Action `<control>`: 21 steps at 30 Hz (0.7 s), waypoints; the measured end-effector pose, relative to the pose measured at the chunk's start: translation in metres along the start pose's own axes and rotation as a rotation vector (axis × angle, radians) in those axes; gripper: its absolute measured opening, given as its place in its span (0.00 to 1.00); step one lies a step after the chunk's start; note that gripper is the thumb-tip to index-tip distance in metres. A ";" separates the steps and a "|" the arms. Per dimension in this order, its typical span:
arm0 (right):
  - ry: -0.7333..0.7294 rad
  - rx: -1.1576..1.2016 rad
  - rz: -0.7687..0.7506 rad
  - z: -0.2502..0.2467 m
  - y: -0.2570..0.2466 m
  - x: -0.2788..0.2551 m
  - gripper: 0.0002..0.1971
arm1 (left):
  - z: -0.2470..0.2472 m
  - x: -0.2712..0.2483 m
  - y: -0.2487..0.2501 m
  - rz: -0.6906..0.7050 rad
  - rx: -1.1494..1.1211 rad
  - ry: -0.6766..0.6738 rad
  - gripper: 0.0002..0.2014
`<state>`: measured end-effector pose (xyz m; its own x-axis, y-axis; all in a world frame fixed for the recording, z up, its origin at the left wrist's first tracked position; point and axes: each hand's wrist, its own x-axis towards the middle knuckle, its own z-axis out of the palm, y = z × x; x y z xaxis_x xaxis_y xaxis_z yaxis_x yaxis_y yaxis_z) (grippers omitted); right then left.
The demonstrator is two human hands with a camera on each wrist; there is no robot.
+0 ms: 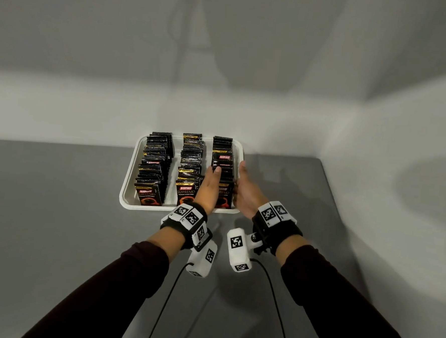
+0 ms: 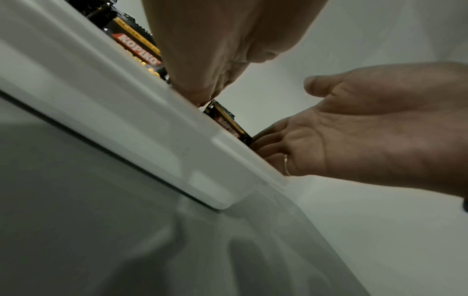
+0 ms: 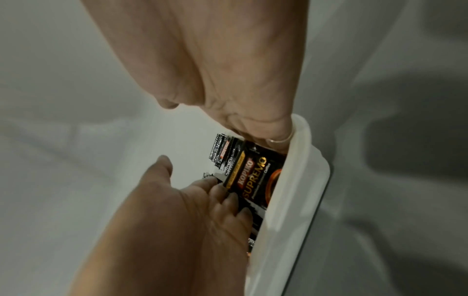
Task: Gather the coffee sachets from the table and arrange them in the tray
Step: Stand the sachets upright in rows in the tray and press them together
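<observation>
A white tray holds three rows of black Kopiko coffee sachets standing on edge: left row, middle row, right row. My left hand lies against the left side of the right row, its fingers straight and touching the front sachet. My right hand flanks the same row on its right, just inside the tray rim, fingers reaching down beside the sachets and thumb raised. Neither hand curls around a sachet.
The tray sits at the back of a grey table, close to a pale wall. The table's right edge runs near the tray. Cables trail from my wrist cameras toward me.
</observation>
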<state>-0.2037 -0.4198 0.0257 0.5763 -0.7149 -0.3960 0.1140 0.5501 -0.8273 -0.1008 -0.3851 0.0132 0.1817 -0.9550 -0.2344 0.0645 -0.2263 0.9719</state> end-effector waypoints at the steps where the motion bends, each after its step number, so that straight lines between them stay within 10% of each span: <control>1: 0.000 0.009 0.003 0.000 -0.001 0.000 0.33 | -0.002 0.000 -0.001 -0.015 0.005 0.004 0.25; 21: 0.098 -0.005 0.198 0.007 -0.014 0.002 0.36 | -0.005 0.009 0.008 -0.242 -0.005 -0.033 0.31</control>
<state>-0.1987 -0.4255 0.0390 0.5052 -0.6322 -0.5875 0.0026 0.6818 -0.7315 -0.0942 -0.3948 0.0187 0.1277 -0.8787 -0.4599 0.1074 -0.4487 0.8872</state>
